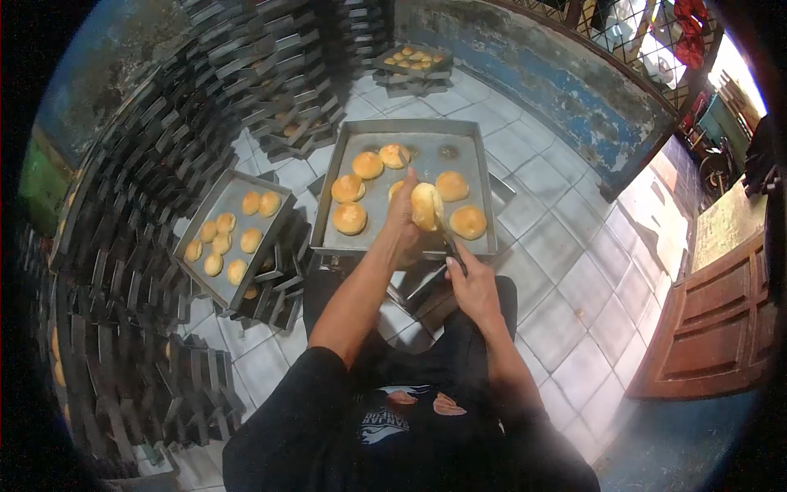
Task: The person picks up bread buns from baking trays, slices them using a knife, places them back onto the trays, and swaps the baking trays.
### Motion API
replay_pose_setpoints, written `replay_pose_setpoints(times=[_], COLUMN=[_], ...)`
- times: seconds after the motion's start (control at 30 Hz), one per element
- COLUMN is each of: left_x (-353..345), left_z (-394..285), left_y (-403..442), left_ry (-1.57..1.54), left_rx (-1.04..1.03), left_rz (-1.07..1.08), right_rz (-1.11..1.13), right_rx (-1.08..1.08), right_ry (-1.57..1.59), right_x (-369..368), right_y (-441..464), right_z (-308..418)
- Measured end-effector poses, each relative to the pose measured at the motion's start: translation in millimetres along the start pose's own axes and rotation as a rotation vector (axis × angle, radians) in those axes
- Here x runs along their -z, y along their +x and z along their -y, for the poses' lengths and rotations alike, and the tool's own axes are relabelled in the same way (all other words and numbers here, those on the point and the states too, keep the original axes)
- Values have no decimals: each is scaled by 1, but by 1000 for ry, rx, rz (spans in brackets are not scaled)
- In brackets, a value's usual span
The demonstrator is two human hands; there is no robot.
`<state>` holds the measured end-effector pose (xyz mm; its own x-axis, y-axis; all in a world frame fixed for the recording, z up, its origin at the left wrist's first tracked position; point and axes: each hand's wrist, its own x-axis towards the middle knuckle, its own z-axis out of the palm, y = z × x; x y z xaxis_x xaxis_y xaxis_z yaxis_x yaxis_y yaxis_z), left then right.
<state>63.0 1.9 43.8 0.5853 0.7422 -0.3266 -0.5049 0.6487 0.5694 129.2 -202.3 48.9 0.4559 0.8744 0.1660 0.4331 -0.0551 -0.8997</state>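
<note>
Above a metal baking tray [479, 164], my left hand [400, 215] is closed around a golden round bun [426, 207]. My right hand [474, 289] grips the dark handle of a knife [449, 238]. Its blade meets the right side of the bun, though how deep it goes is hard to see. Several browned buns lie on the tray around my hands, among them one bun [350, 218] at the left and another bun [468, 222] close to the knife. One more bun is partly hidden behind my left hand.
To the left, a smaller tray [283, 201] of buns rests on a pile of trays. Tall stacks of dark trays [270, 74] line the left side. Farther back stands another tray [414, 59] with buns. At the right are tiled floor [566, 287] and a wooden door [713, 324].
</note>
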Motion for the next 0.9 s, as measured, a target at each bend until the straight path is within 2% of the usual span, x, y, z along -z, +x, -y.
replay_pose_setpoints(times=[0.07, 0.1, 0.23, 0.4, 0.53, 0.67, 0.73, 0.83, 0.9], left_x=[30, 42, 35, 12, 14, 25, 27, 23, 20], left_z=[-11, -17, -14, 26, 15, -14, -19, 1, 16], left_y=[33, 45, 39, 21, 30, 44, 46, 37, 27], left_ry=[74, 85, 59, -25, -41, 16, 10, -53, -63], left_rx=[-109, -79, -89, -25, -60, -84, -102, -63, -30], left_rz=[121, 184, 174, 74, 61, 111, 188, 88, 98], right_rz=[12, 20, -9, -27, -5, 12, -6, -2, 2], right_rx=[-33, -64, -87, -125, -89, -75, -81, -145, -166], right_ry=[-3, -9, 81, 49, 42, -36, 47, 54, 55], right_x=[9, 12, 10, -5, -7, 6, 9, 1, -7], right_y=[-24, -38, -58, -4, 10, -29, -50, -42, -23], right_z=[2, 1, -10, -3, -11, -18, -24, -30, -30])
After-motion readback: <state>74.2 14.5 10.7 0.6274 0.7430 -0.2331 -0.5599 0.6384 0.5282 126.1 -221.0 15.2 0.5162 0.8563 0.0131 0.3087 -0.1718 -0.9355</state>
